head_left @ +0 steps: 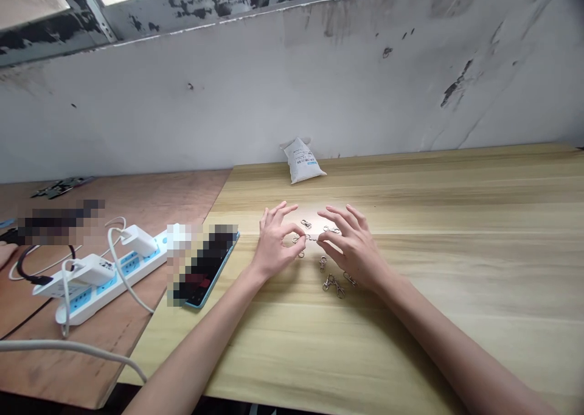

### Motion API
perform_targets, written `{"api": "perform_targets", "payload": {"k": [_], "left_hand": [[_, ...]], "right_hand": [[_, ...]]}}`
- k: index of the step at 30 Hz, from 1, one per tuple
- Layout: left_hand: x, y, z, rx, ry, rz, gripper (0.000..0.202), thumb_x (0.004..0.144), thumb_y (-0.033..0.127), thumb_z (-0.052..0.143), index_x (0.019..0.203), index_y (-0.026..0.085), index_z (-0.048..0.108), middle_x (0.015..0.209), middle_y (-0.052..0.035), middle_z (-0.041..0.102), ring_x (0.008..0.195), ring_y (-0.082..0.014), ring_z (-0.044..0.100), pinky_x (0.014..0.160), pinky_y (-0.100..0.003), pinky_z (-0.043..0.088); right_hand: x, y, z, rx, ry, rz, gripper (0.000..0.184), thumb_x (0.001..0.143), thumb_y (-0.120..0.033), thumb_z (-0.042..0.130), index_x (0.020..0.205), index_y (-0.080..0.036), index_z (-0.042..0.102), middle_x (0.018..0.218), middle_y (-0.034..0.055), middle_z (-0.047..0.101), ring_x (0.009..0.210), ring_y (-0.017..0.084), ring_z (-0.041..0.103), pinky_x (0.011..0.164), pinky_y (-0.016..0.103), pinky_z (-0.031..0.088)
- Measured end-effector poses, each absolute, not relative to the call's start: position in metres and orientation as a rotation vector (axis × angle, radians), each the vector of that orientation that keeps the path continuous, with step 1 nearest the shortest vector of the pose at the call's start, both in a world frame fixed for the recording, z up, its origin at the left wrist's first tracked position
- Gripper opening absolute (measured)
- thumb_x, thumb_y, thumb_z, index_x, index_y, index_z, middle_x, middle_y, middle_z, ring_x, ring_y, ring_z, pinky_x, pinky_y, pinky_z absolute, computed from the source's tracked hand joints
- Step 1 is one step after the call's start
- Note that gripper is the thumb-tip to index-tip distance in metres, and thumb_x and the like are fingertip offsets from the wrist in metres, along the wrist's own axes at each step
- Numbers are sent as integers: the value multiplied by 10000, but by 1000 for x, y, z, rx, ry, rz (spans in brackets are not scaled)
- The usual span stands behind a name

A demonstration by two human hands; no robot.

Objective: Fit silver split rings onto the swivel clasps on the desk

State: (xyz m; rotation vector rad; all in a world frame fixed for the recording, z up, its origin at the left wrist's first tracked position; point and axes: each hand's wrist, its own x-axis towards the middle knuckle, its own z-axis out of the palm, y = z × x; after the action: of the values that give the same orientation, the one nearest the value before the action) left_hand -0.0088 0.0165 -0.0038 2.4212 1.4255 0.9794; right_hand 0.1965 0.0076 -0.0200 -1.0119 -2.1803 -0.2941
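My left hand (pixel 274 241) and my right hand (pixel 351 244) meet over a light wooden table (pixel 410 269). Both pinch thumb and forefinger on one small metal clasp (pixel 310 237) held between them, the other fingers fanned out. Several more metal clasps lie loose on the table around the hands: one just beyond the fingers (pixel 305 224), and a cluster near my right wrist (pixel 335 284).
A small white packet (pixel 303 159) leans by the wall at the table's back edge. A phone with a blue case (pixel 207 269) lies at the table's left edge. On the lower brown board to the left sits a white power strip (pixel 104 269) with chargers and cables.
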Motion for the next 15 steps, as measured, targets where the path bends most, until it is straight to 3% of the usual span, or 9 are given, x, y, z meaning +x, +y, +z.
{"api": "perform_targets", "payload": {"k": [7,15], "left_hand": [[-6,16,-4,2172,1334,1070,63,841,277,645,807,254,693,1407,1,518,1401,-250,349,1145,-504,314],[-6,15,-4,2466,1409,884,80,832,238,620,770,247,669,1388,4,536,1411,-273,322,1163,-561,235]], "right_hand": [[194,7,-23,-1050,-2178,-195,129,919,-247,576,819,-230,655,1261,81,626,1268,264,501,1075,518,337],[201,8,-16,-1101,-2239,-324,167,917,-216,568,779,-219,661,1279,83,619,1276,268,490,1100,536,307]]}}
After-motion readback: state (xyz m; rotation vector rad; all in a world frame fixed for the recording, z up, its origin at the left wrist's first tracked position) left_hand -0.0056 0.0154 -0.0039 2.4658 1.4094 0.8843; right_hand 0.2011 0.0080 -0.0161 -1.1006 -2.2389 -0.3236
